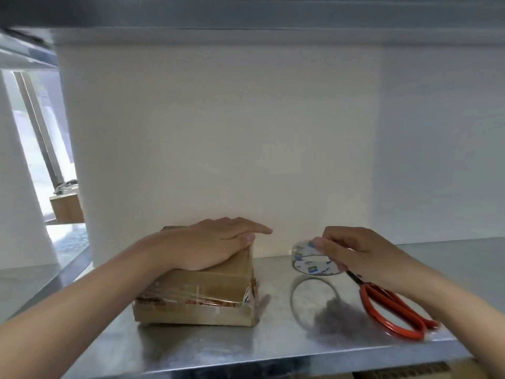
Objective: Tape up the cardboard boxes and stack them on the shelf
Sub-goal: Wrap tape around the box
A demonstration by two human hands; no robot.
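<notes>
Cardboard box (196, 296), partly wrapped in clear tape, lying on the metal shelf (273, 348) left of centre; left hand (216, 244) laid flat on its top, fingers straight and together; tape roll (308, 259) held just above the shelf, pinched by the curled fingers of the right hand (363, 255); red-handled scissors (390, 310) lying on the shelf beneath the right wrist.
</notes>
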